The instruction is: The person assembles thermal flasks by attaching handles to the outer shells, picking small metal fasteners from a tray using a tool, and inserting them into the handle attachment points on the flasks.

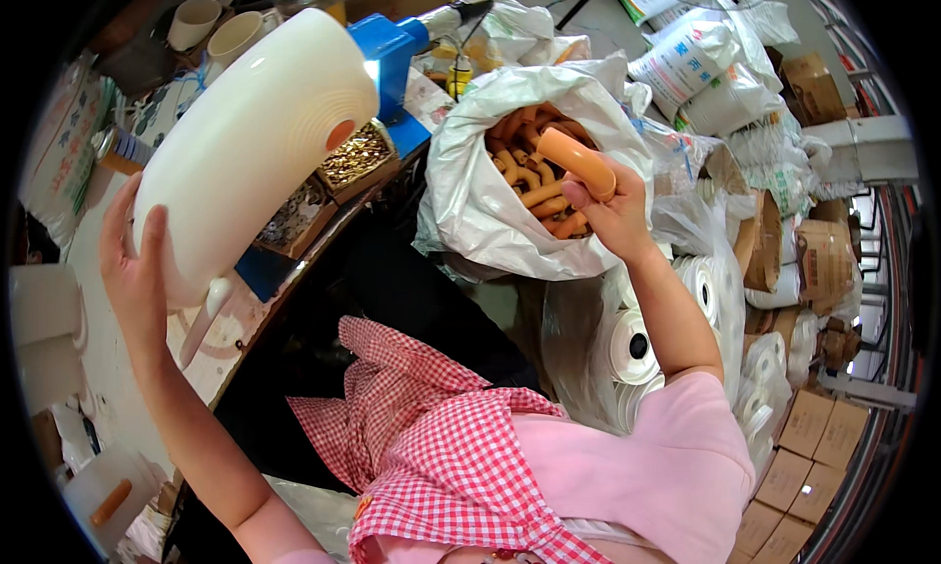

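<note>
Vessel [250, 143] sits clasped by left grip [135, 255] near tabletop edge [233, 353]; right grip [616, 211] clamps orange tube [576, 158] above sack's rim [600, 92].

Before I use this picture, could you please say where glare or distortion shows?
Head view: a bright glare spot between the white container and blue machine; head view: a soft shine on the orange tube; head view: the scene bows toward the right rim, corners black.

Your left hand [132, 270] has the plastic vessel [250, 138] over the workbench [108, 368], a machine [390, 69] behind it and a tray [372, 179] of fittings [355, 155] to its right; farther right, your right hand [619, 211] has a tube [578, 162] above the sack [459, 206] of tubes [537, 194], with rolls [632, 346] nearer you.
</note>
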Action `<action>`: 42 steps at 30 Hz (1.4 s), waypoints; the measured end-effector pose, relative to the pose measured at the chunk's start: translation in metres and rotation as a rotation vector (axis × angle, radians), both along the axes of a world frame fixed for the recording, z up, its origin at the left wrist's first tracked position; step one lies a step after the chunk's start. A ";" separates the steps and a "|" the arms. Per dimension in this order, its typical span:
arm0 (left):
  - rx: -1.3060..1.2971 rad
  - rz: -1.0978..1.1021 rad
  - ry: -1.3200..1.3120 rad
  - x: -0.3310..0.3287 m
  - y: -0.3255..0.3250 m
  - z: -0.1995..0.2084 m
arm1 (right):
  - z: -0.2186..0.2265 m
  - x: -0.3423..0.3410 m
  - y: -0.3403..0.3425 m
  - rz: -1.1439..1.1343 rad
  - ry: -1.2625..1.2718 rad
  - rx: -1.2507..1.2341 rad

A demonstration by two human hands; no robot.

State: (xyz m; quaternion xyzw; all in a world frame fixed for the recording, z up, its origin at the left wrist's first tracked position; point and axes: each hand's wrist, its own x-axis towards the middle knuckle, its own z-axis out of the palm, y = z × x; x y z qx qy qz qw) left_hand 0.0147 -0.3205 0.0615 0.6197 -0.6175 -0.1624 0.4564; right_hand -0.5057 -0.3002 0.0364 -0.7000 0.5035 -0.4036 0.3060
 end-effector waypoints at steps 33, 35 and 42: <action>-0.197 0.184 -0.258 -0.018 -0.001 0.008 | -0.071 0.120 0.085 1.065 0.861 0.592; -0.212 0.193 -0.169 -0.002 0.013 0.009 | -0.063 0.153 0.086 1.059 0.555 0.757; -0.054 0.154 -0.341 0.004 0.015 0.013 | 0.078 0.207 -0.014 0.630 0.221 0.603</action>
